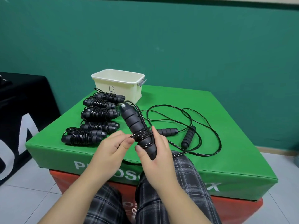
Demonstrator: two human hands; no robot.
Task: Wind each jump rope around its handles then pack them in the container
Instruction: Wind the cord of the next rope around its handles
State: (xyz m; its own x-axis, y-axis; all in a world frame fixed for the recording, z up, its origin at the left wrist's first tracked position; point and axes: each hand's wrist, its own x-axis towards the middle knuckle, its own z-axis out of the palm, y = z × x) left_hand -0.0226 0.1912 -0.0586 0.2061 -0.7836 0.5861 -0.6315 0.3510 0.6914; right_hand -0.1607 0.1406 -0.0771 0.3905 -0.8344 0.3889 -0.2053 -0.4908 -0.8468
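Here, both hands are gripping: right hand clasping the handles, left hand pinching the rope beside them, where slack is likely risking unravelled coils.

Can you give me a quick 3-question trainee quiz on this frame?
1. True or false: the container already holds wound ropes.
2. How many wound bundles lie on the green pad?
3. Which hand grips the handles being wound: A left, B right?

Key: 1 false, as far as its visible inside shows; 2 five; 3 B, the right hand, while the left hand pinches the cord.
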